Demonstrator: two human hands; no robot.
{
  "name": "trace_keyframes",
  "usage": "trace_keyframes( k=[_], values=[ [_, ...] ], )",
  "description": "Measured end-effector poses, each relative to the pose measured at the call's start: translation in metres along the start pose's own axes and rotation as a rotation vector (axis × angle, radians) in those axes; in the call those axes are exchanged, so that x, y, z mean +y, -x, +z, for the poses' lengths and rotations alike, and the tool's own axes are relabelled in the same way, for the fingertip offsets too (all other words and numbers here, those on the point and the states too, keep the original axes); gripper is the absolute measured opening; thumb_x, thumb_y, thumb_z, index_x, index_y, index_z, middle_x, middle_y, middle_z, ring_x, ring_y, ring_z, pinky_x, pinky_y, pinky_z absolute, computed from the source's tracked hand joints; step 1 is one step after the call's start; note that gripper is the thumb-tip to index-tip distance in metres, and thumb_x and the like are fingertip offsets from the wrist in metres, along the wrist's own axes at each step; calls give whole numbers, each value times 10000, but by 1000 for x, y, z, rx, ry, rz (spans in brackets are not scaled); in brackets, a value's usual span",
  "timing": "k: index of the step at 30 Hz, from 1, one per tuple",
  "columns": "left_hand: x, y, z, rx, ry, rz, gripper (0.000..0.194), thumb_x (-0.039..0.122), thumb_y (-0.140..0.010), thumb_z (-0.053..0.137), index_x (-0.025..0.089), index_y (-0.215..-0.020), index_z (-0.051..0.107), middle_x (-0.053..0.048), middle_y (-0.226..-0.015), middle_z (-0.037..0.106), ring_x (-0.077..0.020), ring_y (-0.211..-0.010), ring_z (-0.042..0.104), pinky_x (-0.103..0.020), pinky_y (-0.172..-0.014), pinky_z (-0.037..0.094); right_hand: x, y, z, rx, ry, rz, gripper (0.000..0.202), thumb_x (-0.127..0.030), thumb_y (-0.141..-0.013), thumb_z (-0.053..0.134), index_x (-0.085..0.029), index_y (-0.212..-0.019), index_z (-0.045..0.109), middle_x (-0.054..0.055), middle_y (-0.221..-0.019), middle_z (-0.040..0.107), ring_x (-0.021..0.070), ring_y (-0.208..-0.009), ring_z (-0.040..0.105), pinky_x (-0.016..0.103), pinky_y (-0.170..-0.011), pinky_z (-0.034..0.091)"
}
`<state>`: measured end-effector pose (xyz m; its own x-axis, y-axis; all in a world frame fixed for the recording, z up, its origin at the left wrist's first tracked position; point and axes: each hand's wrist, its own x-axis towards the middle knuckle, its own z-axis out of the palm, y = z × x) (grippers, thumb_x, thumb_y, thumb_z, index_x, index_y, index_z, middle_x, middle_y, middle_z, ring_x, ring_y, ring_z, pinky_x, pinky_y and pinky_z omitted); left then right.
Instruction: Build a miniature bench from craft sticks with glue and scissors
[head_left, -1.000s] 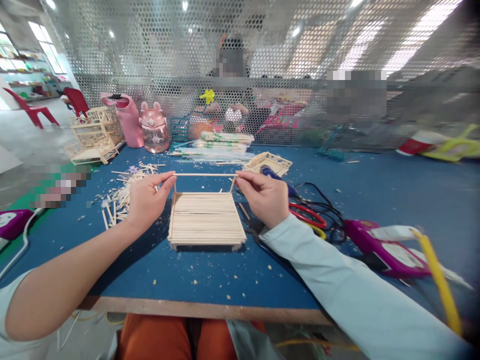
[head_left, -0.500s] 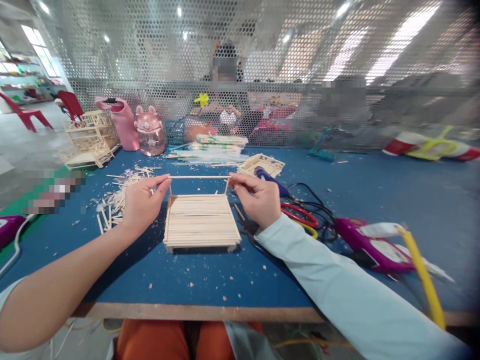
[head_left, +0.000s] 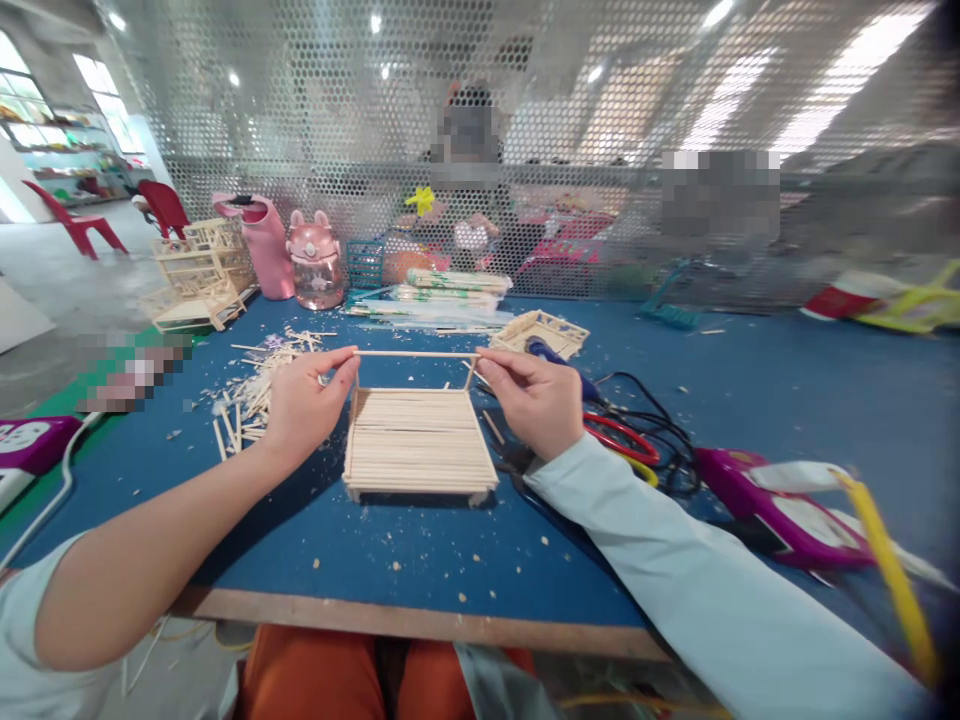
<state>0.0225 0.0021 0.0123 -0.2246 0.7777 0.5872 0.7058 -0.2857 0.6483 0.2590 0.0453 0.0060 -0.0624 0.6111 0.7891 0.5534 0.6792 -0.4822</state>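
A small slatted platform of wooden sticks (head_left: 420,440) rests on the blue table, with a short upright at each far corner. Across the tops of those uprights lies a thin wooden stick (head_left: 416,354). My left hand (head_left: 311,400) pinches its left end between thumb and fingers. The right end is pinched by my right hand (head_left: 536,395), close to the right upright. Fingertips cover both joints, so I cannot tell whether the stick is fixed there. A pile of loose short sticks (head_left: 255,390) lies beside my left hand.
Right of my right hand lie pliers with red and yellow handles (head_left: 619,437), a blue-handled tool (head_left: 559,360) and a purple glue gun (head_left: 780,505). Behind stand a pink bottle (head_left: 268,250), a clear cup (head_left: 315,265), bundled sticks (head_left: 450,290) and a perforated metal screen (head_left: 585,120).
The whole scene has shifted slightly right in view as the head turned. Both hands keep the same pinch on the stick above the platform.
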Motion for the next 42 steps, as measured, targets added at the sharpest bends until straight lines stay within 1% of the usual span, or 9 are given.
trace_keyframes(
  k=[5,8,10,14,23,32,35,39,42],
  values=[
    [1,-1,2,-41,78,-81,226,280,-786,581,186,-926,731,-42,-967,731,-193,-927,668,-320,-879,505,1,0,0,16,30,-10,190,-253,-777,599,-174,-867,746,54,-825,746,198,-730,710,286,-664,569],
    [0,-1,3,-74,165,-160,243,299,-780,594,178,-946,726,-52,-973,729,-195,-914,670,-332,-876,507,1,0,0,12,44,-2,189,-261,-780,594,-191,-871,744,44,-828,746,197,-729,710,284,-656,570],
    [-1,-1,4,-82,196,-179,258,303,-779,599,167,-961,722,-67,-983,725,-195,-911,670,-334,-878,506,0,0,-1,8,50,0,192,-262,-780,592,-188,-873,743,44,-827,746,198,-725,710,282,-644,569],
    [-1,-1,4,-76,183,-154,258,289,-781,600,156,-966,722,-83,-997,720,-199,-938,665,-338,-897,501,-1,0,-1,9,55,-4,194,-256,-779,593,-176,-872,743,50,-821,746,196,-718,710,276,-639,569],
    [2,0,2,-56,135,-122,208,281,-784,593,222,-929,728,-36,-992,723,-184,-954,666,-329,-903,505,-1,0,-1,-3,41,5,194,-269,-783,594,-198,-881,746,48,-821,747,205,-717,708,299,-639,569],
    [3,3,0,-34,111,-81,275,265,-798,534,167,-974,721,-56,-1012,716,-206,-958,662,-335,-893,507,2,1,2,-4,-2,41,178,-266,-777,610,-208,-876,745,32,-848,745,203,-767,709,329,-715,576],
    [3,3,0,-49,90,-85,295,231,-796,513,153,-996,716,-64,-1021,712,-204,-942,666,-325,-888,509,3,1,2,-10,-15,41,177,-265,-778,610,-206,-876,745,32,-852,744,203,-767,710,329,-717,576],
    [1,3,0,-53,81,-82,301,180,-780,497,170,-978,724,-53,-1013,716,-204,-941,666,-332,-897,506,2,0,2,-7,-26,28,180,-254,-778,605,-198,-878,744,36,-850,745,200,-772,709,320,-712,574],
    [2,3,0,-38,88,-74,277,211,-782,520,200,-966,727,-37,-1010,718,-205,-959,662,-337,-899,506,2,0,2,-16,-22,37,182,-255,-780,598,-211,-880,743,29,-860,745,201,-795,707,327,-725,572]
  ],
)
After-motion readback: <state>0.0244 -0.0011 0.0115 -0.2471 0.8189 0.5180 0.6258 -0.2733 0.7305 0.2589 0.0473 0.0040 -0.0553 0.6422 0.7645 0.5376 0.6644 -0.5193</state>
